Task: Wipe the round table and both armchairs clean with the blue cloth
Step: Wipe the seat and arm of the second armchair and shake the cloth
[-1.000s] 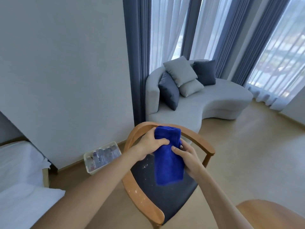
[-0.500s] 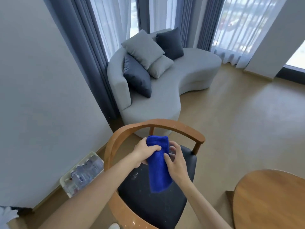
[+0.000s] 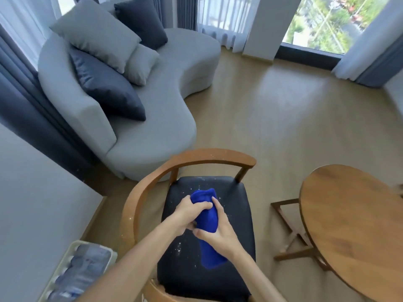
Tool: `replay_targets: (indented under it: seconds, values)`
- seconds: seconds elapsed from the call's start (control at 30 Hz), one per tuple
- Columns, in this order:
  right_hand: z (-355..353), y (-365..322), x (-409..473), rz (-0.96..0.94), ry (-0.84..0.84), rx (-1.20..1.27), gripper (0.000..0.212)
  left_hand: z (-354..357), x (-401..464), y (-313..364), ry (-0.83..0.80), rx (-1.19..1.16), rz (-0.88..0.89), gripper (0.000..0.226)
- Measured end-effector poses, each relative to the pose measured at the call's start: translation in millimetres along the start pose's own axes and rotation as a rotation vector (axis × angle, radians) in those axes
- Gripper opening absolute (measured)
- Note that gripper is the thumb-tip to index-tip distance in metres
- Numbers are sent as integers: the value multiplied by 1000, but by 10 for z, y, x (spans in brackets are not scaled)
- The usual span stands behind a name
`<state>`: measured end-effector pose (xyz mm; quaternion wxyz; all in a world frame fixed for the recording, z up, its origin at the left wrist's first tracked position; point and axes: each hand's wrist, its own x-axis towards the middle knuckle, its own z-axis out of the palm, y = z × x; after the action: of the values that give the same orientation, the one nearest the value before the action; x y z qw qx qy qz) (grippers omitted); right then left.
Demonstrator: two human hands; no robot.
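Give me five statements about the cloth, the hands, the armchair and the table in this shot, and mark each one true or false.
1. Both hands hold the blue cloth. True: the left hand and the right hand each have a grip on it.
2. The cloth is spread flat on the round table. False: it is bunched in the hands above the armchair's seat.
3. White specks dot the dark seat. True.
4. The round table stands to the left of the armchair. False: it stands to its right.
5. The cushions lie on the armchair. False: they lie on the grey sofa.
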<state>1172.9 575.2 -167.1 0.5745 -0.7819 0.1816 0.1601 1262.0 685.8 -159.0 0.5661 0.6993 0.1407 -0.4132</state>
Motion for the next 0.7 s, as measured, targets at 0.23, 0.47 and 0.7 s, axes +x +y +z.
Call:
replay_targets:
  seconds: [0.23, 0.47, 0.7]
  values:
    - [219, 289, 416, 25, 143, 111, 86, -171, 500, -33, -160, -37, -66, 39]
    - [138, 703, 1032, 60, 282, 98, 80, -276, 1226, -15, 5, 628, 219, 42]
    - [-281, 1366, 1663, 169, 319, -362, 84, -975, 2153, 77, 530, 1361, 518, 64]
